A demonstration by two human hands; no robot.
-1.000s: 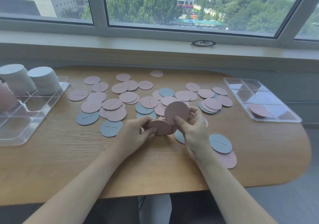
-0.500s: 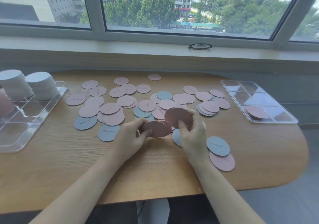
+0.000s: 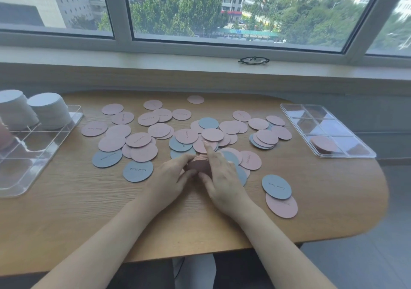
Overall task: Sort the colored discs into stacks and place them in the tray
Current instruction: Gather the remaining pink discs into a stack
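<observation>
Hands meet at mid-table: our left hand (image 3: 171, 177) and right hand (image 3: 222, 177) cup a small stack of dark pink discs (image 3: 198, 164) — squaring its edges, we judge — fingers curled around it, bound for the right tray (image 3: 360, 153).

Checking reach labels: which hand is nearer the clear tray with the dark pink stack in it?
Right. The right hand is mid-table, left of the clear tray; the left hand lies farther left, beyond the right.

Discs (image 3: 184, 136) lie spread across the tabletop (image 3: 89, 210) middle, one tray (image 3: 33, 166) at its left edge, another tray (image 3: 355, 133) at its right edge.
</observation>
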